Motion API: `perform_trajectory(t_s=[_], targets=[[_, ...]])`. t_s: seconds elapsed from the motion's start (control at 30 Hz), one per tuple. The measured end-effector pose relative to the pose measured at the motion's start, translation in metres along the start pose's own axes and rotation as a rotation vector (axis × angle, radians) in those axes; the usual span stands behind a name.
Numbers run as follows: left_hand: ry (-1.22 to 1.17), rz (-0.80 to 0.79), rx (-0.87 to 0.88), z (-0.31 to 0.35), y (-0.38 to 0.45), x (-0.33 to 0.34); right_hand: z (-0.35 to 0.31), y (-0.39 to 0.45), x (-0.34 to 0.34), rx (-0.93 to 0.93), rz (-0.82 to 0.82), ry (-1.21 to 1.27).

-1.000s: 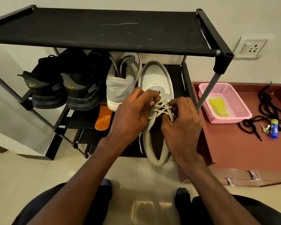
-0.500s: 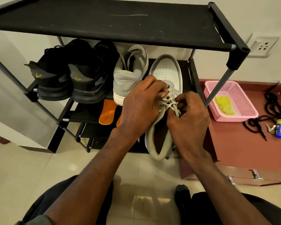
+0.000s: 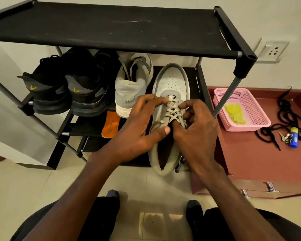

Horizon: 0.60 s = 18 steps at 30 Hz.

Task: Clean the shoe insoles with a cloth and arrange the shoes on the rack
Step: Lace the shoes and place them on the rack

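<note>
Since the earlier frame, both hands have shifted on the grey shoe [image 3: 170, 94]: the left thumb, tucked out of sight before, now lies stretched across the shoe's collar.

Above both hands spreads the black rack [image 3: 111, 28], its top shelf bare cloth. On the middle shelf, beyond the left hand [image 3: 139, 129], stand two black shoes [image 3: 68, 87] side by side, heels toward the person, and just beside them a second grey shoe [image 3: 132, 84], heel out. To the right of the right hand [image 3: 198, 133] lies a low red-brown cabinet [image 3: 261, 157].

The grey shoe sits between the two hands, toe resting on the middle shelf, heel hanging out past the rack's front over the floor. The left hand grips its left side, fingers curled over the upper near the laces [image 3: 172, 112], thumb on the collar. The right hand curls round the right side, index finger and thumb pinching at the laces.

A pink basket [image 3: 250, 126] stands on the cabinet, well to the right of the right hand, with a yellow cloth [image 3: 235, 113] in it. Farther right lie black laces [image 3: 285, 115], a blue bottle [image 3: 293, 137] and keys [image 3: 284, 137]. Below the left hand's knuckles, on a lower shelf, lies an orange insole [image 3: 110, 126].
</note>
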<state>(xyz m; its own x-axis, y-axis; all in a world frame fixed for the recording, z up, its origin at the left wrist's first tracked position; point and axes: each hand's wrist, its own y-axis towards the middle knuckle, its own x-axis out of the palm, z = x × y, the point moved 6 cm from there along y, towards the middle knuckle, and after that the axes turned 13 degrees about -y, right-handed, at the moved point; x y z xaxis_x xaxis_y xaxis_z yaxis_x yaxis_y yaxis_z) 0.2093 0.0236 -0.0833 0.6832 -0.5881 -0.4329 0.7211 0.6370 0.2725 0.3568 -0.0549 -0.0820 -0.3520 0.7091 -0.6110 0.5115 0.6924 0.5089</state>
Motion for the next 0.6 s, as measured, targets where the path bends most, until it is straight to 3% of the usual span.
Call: perform_trajectory(t_s=[0.1, 0.3, 0.6], targets=[[0.143, -0.019, 0.014, -0.003, -0.005, 0.003, -0.001, 0.005, 0.0, -0.057, -0.04, 0.023], [0.29, 0.147, 0.031, 0.004, -0.001, 0.015, 0.008, 0.018, 0.0, -0.039, -0.262, 0.283], [0.315, 0.182, 0.043, 0.007, 0.001, 0.015, 0.007, 0.03, 0.003, -0.07, -0.174, 0.156]])
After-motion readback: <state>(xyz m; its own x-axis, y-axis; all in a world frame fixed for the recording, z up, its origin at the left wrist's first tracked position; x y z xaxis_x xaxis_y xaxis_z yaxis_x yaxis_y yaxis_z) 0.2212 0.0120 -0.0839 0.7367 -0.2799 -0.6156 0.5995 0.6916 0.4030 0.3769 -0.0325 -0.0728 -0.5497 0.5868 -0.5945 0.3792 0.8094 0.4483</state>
